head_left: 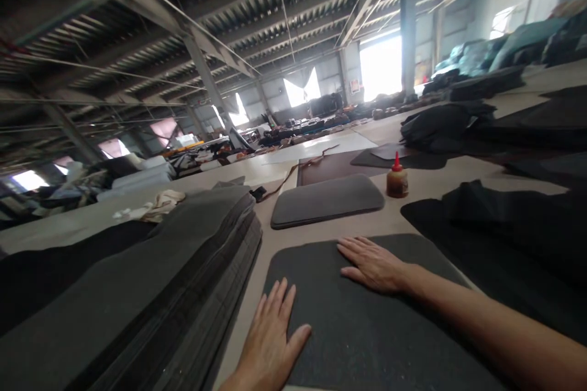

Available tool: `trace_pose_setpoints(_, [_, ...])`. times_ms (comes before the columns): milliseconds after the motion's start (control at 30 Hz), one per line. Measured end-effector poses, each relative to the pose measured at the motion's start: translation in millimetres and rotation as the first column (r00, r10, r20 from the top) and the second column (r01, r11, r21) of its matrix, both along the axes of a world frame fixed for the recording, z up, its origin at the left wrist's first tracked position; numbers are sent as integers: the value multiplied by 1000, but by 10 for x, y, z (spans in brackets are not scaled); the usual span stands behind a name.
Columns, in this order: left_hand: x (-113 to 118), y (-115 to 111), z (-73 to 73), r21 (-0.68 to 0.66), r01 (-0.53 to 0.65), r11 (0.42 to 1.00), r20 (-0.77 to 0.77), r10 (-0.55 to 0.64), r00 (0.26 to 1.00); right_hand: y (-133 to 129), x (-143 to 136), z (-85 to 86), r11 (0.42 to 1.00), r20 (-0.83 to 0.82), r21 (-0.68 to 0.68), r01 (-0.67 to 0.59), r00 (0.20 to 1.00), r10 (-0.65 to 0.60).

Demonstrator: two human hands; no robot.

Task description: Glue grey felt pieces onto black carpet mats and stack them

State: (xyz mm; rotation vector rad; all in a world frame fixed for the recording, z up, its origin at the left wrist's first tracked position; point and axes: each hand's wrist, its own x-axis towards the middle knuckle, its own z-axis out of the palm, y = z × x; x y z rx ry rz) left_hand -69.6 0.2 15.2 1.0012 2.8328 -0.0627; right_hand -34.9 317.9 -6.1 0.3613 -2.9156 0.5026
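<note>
A large dark grey sheet with rounded corners lies flat on the pale table. My left hand rests palm down over its left edge, fingers spread and thumb out, holding nothing. Near the sheet's far edge, my right hand lies flat on the surface with its fingers stretched out. Beyond the sheet is a smaller grey padded piece with rounded corners. A glue-like bottle of brown liquid with a red nozzle stands upright to the right of that piece.
A tall stack of dark sheets runs along the left. Dark fabric covers much of the right side. Farther back lie a brown sheet, a thin strip and a pale cloth. A pillar rises behind.
</note>
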Motion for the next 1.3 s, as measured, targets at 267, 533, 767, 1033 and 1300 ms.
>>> trace_pose_setpoints(267, [-6,-56,-122,77,31,997,-48,-27,998,323,0,125,963,82,132,235,965,-247])
trace_pose_setpoints(533, [-5,-56,-159,79,61,995,-138,-50,989,-206,-18,52,984,4,102,147,989,-148])
trace_pose_setpoints(767, [-12,-42,-215,104,103,989,-194,-82,978,-354,193,11,973,74,79,218,972,-223])
trace_pose_setpoints(1033, [-49,-101,-242,131,153,979,-191,-126,973,-391,964,-145,966,-6,176,191,981,-193])
trace_pose_setpoints(1300, [-120,-327,-301,164,161,973,-198,-127,972,274,1656,-319,845,-79,276,458,887,-455])
